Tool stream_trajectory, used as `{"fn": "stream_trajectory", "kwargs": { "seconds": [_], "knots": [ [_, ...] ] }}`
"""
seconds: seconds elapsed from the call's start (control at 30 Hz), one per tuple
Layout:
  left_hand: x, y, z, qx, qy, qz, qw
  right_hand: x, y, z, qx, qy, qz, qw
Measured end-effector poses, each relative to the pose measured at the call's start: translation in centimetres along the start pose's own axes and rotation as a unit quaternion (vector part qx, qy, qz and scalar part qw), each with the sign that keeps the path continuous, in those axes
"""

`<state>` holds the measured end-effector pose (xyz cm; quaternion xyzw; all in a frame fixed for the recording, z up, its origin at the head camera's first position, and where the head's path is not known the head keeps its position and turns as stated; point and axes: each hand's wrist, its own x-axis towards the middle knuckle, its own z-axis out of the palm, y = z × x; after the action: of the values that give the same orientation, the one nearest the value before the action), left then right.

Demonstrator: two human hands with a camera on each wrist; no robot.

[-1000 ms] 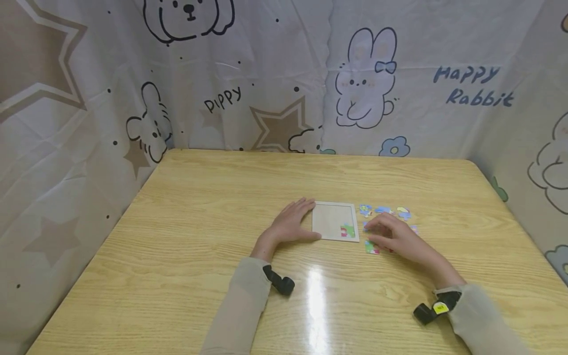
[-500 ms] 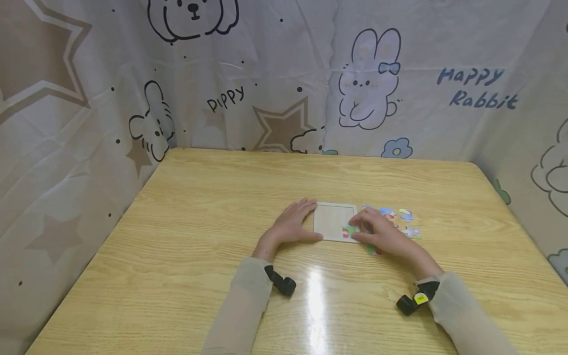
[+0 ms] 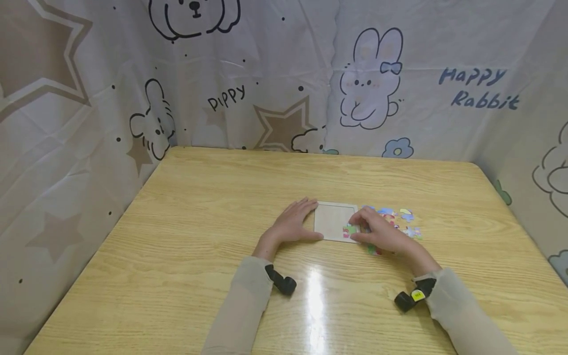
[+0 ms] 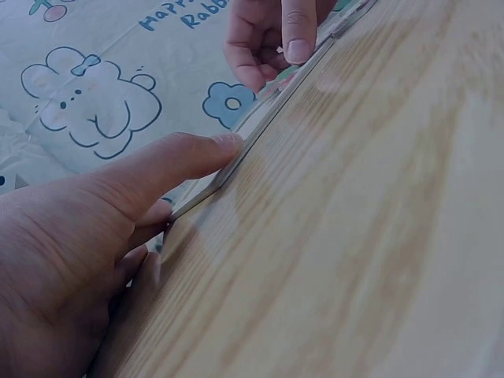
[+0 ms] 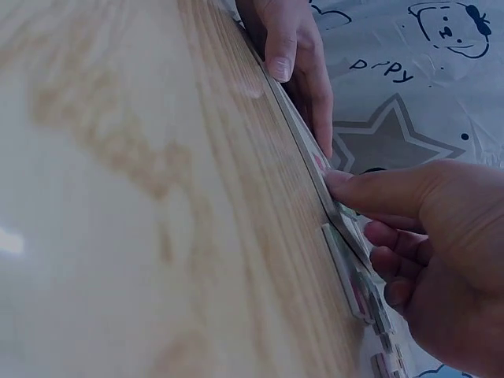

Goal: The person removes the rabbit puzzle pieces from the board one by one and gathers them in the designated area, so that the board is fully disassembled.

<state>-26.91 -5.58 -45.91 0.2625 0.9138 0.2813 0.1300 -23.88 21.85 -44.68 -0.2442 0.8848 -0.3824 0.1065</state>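
Note:
A square, pale puzzle tray (image 3: 334, 217) lies on the table, with a green and red puzzle piece (image 3: 347, 231) in its lower right corner. My left hand (image 3: 290, 224) steadies the tray's left side, thumb on the near corner and straight fingers at the far corner. At the tray's right edge, my right hand (image 3: 377, 231) pinches a small puzzle piece just above the corner piece; a bluish bit shows at the fingertip and the rest is hidden. In the right wrist view the thumb (image 5: 378, 193) touches the tray's rim, other fingers curled.
Several loose puzzle pieces (image 3: 407, 215) lie right of the tray, partly under my right hand. The wooden table (image 3: 199, 207) reaches back to a printed curtain (image 3: 284, 74). Each wrist wears a black camera mount (image 3: 281, 282).
My right hand has moved left from the loose pieces to the tray's right edge, then nearly stopped. My left hand has stayed on the tray. The view has shifted slightly.

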Motion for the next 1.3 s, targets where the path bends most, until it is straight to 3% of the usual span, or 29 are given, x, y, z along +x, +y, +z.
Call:
{"fn": "stream_trajectory", "kwargs": {
  "seconds": [0.4,0.7,1.03,1.3],
  "knots": [
    [0.1,0.2,-0.2,0.004,0.001,0.002,1.0000,-0.6,-0.3,0.6,-0.026,0.043,-0.008,0.9987],
    [0.2,0.2,0.0,0.007,0.008,0.005,0.9999,-0.6,0.0,0.9,-0.018,0.075,-0.037,0.9963],
    [0.2,0.3,0.0,0.003,0.001,0.001,1.0000,-1.7,0.1,0.2,0.050,0.068,0.039,0.9957],
    [0.1,0.2,0.1,0.004,-0.001,-0.004,1.0000,-3.3,0.8,-0.6,0.036,0.084,0.025,0.9955]
  ]
}}
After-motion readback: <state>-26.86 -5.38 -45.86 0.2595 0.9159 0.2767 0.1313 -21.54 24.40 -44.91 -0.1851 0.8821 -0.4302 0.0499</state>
